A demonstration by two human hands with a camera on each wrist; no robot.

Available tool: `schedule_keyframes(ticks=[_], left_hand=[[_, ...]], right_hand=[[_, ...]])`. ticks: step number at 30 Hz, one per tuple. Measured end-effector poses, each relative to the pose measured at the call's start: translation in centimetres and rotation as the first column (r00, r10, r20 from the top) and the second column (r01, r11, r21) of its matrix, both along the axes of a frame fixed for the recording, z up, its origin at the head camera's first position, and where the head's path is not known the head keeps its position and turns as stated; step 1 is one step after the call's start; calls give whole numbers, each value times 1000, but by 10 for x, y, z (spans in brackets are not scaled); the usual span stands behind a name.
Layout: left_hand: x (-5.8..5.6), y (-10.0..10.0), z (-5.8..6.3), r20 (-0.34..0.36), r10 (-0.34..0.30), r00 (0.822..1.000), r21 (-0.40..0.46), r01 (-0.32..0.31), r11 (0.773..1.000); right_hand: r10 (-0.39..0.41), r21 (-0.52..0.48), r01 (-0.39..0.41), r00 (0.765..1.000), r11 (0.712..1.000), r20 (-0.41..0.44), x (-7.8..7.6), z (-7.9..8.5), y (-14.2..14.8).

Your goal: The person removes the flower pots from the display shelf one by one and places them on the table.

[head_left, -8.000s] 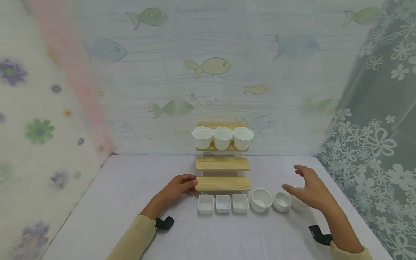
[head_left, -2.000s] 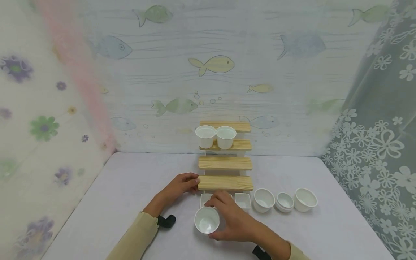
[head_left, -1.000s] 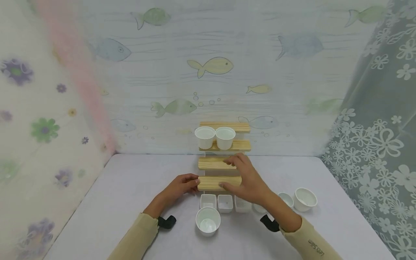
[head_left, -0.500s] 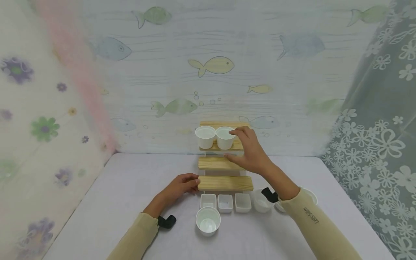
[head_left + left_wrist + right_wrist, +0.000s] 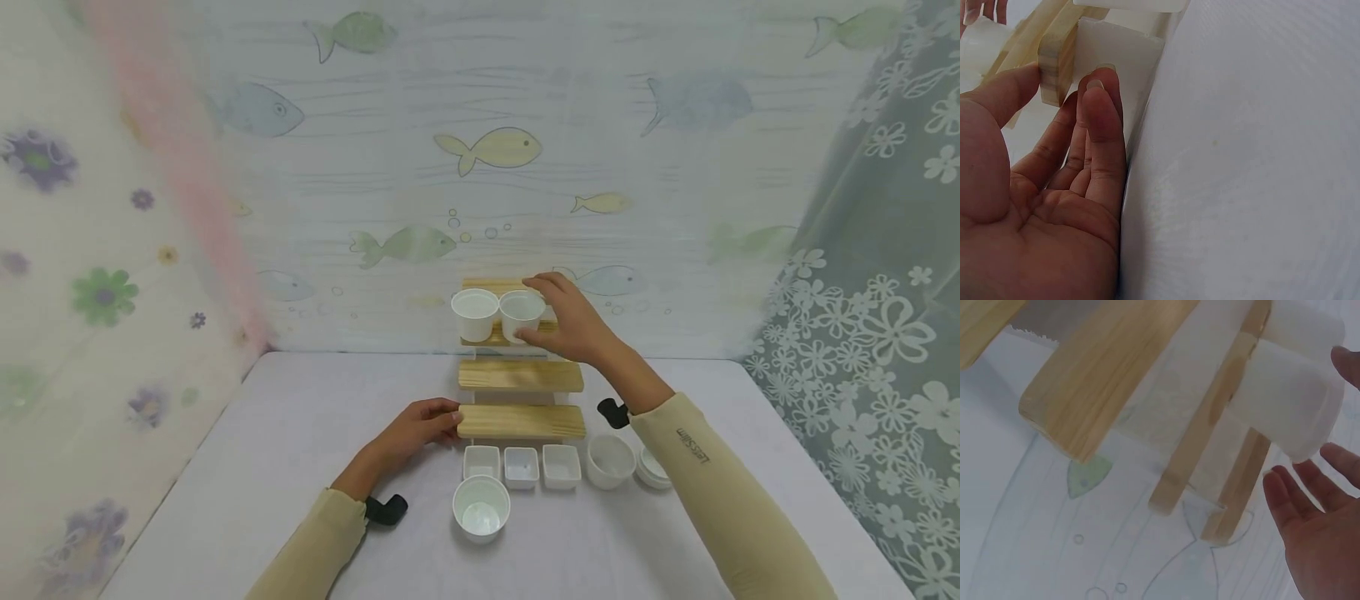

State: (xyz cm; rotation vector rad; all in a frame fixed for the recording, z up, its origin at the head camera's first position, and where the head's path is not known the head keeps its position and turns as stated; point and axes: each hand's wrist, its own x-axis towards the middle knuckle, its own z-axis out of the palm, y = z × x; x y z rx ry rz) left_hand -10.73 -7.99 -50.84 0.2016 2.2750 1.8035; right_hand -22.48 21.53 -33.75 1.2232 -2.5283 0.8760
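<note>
A stepped display rack (image 5: pixel 521 422) has several wooden boards on white supports. Its lowest board's left end is in my left hand (image 5: pixel 416 433); in the left wrist view the thumb (image 5: pixel 1013 90) presses the board's end while curled fingers reach behind it. On an upper step stand two white plastic cups, a left cup (image 5: pixel 474 323) and a right cup (image 5: pixel 512 312). Around that right cup my right hand (image 5: pixel 573 325) spreads its thumb and fingers. In the right wrist view the fingertips (image 5: pixel 1300 469) are right at the cup's rim.
A third white cup (image 5: pixel 481 521) stands on the white table before the rack. Behind it is a row of small square dishes (image 5: pixel 561 468), then a round cup (image 5: pixel 609 463) and a small bowl (image 5: pixel 654 477). My right forearm hides a further bowl.
The right-hand cup of three on the upper step has been moved to the table front and let go. My right hand has since risen to the remaining right cup; my left hand stays put.
</note>
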Motion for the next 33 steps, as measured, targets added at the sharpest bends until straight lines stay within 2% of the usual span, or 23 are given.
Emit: schedule_keyframes(ticks=[4,14,26,33], left_hand=[[2,1,0,4,2,1000,12,-2,1000],[16,11,-2,0,22,1000,17,-22,1000],[33,22,-3,-1,62,998,16,-62,998],[42,28,-6,-3,73,997,11,-73,997]], right_hand=[[-7,14,6,999,1000,37,-5,-2,0],[9,-19,-7,994,1000,105,-2,-4,6],[39,-67,-32,994,997,100,15,-8,21],[46,-114,-33,993,993,107,31,-10,36]])
